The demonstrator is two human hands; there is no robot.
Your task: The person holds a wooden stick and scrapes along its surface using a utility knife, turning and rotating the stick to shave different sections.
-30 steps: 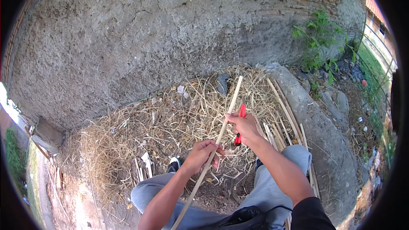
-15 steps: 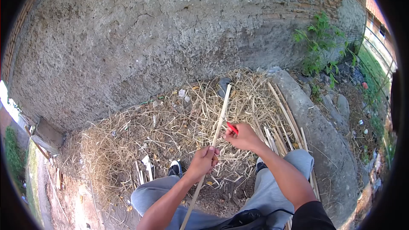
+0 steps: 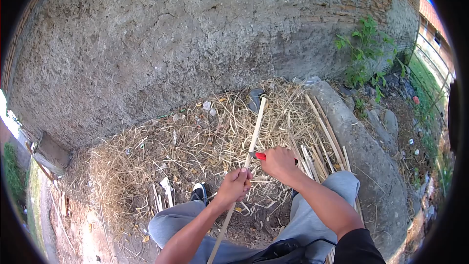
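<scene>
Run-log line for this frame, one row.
left hand: grips wooden strip | right hand: holds red-handled knife | blade: at strip | shavings: on ground

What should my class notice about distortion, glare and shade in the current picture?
Head view: black rounded border, wall seeming to bow; head view, lower left: sunlit ground washed out pale; head view, centre: straw and wooden strip in soft shade.

ground (image 3: 256,226): brown dirt
shavings (image 3: 115,178): pale, strewn across middle, heaped left
long strips (image 3: 324,128): right, beside stone slab (image 3: 366,161)
dark lump (image 3: 254,101): far side
</scene>
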